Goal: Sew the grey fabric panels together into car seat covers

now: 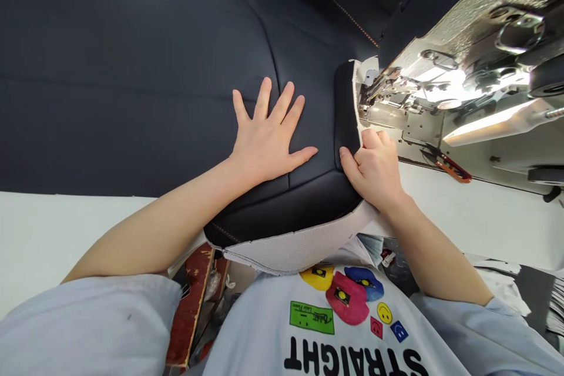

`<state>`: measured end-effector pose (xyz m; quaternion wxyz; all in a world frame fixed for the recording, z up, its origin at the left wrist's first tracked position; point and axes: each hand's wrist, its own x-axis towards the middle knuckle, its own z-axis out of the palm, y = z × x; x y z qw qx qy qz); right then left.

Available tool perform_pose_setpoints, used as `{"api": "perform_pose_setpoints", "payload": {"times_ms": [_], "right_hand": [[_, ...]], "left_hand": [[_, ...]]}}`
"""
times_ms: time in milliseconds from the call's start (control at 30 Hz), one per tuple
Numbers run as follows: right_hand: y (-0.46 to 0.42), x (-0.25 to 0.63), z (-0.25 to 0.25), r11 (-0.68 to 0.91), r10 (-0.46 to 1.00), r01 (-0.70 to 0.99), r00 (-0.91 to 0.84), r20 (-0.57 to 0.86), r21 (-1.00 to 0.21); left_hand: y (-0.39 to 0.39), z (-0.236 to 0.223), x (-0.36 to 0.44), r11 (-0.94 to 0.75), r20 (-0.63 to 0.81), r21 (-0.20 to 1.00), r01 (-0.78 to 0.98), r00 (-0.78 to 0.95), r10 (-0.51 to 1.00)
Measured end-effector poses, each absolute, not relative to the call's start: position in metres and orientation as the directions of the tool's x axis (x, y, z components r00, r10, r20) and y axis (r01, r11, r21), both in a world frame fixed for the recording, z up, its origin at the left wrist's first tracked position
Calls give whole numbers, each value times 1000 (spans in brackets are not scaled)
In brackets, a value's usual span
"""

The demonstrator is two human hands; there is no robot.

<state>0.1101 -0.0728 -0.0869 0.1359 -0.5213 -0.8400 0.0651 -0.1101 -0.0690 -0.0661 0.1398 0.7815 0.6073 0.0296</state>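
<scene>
A large black leather cover (132, 70) with orange stitching lies spread over the white table. My left hand (268, 135) rests flat on it, fingers spread, just left of a seam. My right hand (374, 167) is closed, pinching the folded right edge of the cover where its grey-white backing (304, 247) turns up. That edge runs up to the needle area of the sewing machine (388, 94), a hand's width beyond my right fingers.
The sewing machine's head (484, 41) fills the upper right, brightly lit underneath. A red-handled tool (452, 167) lies on the machine bed. The white table (44, 235) shows at left and right. A worn wooden drawer edge (189, 299) sits below the table by my lap.
</scene>
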Motion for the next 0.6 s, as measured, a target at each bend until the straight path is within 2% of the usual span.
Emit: {"api": "perform_pose_setpoints", "payload": {"times_ms": [333, 433, 500, 600], "right_hand": [[-72, 111, -86, 427, 904, 867, -407, 130, -257], [-66, 109, -79, 402, 915, 866, -394, 89, -297], [-64, 107, -72, 362, 925, 843, -377, 43, -399], [-67, 107, -64, 175, 935, 684, -342, -98, -709]], "left_hand": [[-69, -69, -111, -217, -122, 286, 933, 260, 958], [-69, -69, -110, -203, -121, 310, 929, 251, 960], [-68, -68, -110, -194, -129, 323, 926, 246, 961], [-68, -67, -112, -196, -136, 341, 920, 254, 958]]}}
